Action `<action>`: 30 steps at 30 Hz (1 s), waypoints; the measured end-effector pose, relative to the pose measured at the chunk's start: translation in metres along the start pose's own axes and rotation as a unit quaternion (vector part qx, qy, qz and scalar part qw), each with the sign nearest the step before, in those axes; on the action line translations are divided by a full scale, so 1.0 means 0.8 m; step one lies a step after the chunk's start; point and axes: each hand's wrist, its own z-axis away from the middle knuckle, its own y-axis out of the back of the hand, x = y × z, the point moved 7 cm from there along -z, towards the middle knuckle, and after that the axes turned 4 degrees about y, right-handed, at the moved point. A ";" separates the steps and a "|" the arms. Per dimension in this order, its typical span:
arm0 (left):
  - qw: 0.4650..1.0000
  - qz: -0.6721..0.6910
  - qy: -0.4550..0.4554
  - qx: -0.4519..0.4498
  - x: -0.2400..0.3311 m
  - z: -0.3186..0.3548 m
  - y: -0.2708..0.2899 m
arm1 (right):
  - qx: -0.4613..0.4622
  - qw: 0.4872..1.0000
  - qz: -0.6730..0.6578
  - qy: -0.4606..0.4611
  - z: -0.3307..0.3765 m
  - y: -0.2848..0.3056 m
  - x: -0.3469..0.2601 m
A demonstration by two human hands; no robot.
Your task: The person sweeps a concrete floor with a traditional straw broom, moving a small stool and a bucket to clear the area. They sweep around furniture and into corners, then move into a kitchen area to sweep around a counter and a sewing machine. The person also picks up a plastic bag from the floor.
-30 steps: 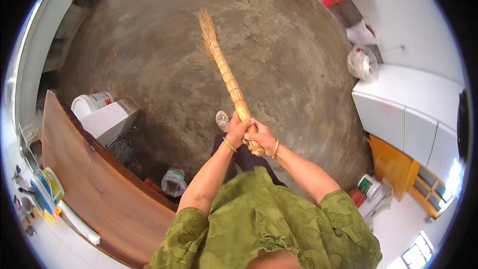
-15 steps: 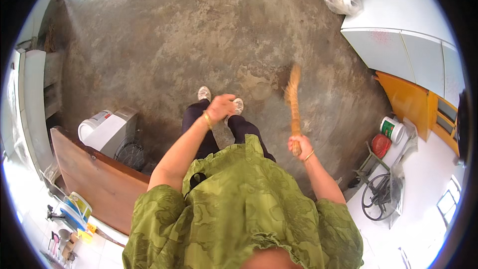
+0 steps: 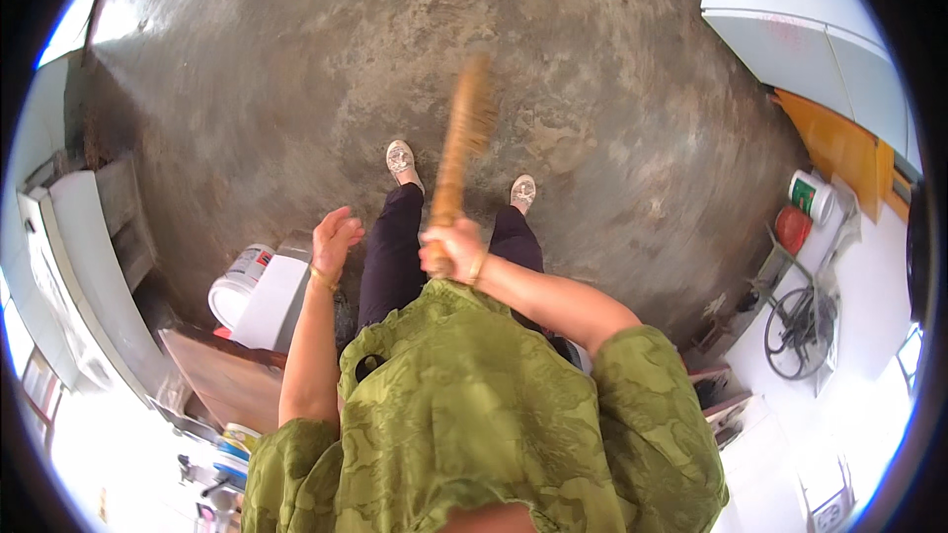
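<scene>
A short straw hand broom [image 3: 456,143] points away from me over the floor, its bristle end blurred by motion. My right hand [image 3: 454,249] is wrapped round the butt of its handle, in front of my waist. To the left, my left hand [image 3: 337,240] hangs in the air beside my thigh with nothing in it, fingers loosely apart. Below the broom, my two shoes [image 3: 523,192] stand apart on the concrete floor [image 3: 326,59].
On the left are a white bucket [image 3: 235,291], a white box [image 3: 275,301] and a brown wooden board [image 3: 217,375]. At the right stand white cabinets [image 3: 790,54], an orange wooden panel [image 3: 829,143], another bucket [image 3: 812,195], a red round object [image 3: 792,229] and a black handwheel [image 3: 798,331].
My right hand has swung the broom from the right across to the middle. My left hand has drawn back to the left. My feet have moved farther apart.
</scene>
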 end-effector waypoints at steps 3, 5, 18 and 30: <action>0.999 -0.038 0.004 0.010 0.004 -0.015 0.077 | -0.097 0.994 -0.009 0.043 -0.040 -0.126 0.007; 0.997 -0.069 0.011 0.019 0.008 -0.027 0.109 | -0.133 0.989 0.019 0.068 -0.071 -0.168 -0.013; 0.968 -0.242 -0.027 -0.064 0.052 -0.095 0.109 | 0.209 0.927 0.194 0.245 0.057 0.139 -0.128; 0.957 -0.284 -0.007 -0.065 0.061 -0.083 0.016 | 0.223 0.948 0.117 0.195 -0.085 0.129 -0.178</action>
